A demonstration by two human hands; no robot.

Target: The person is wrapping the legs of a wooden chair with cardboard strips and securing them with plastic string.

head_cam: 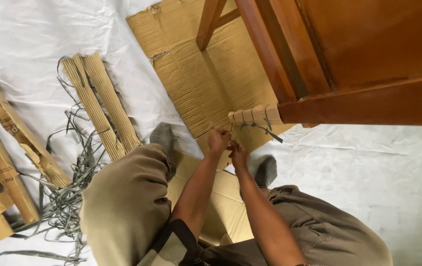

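Pinching thin grey plastic strap (250,126), both hands, left (218,141) and right (239,155), close beside corrugated cardboard wrap (255,116) on brown wooden furniture leg (368,101).

Floor covered by a wrinkled white plastic sheet (368,187). Flattened corrugated cardboard sheet (201,83) spread over it at centre, running under the wooden furniture legs. Two folded corrugated cardboard strips (100,106) side by side just left of that sheet. Tangle of grey strapping bands (68,197) loose on the sheet, reaching under those strips. More folded cardboard pieces (9,162) along the left edge, some touching the strapping. Grey-socked feet (164,135) planted at the cardboard's near edge.
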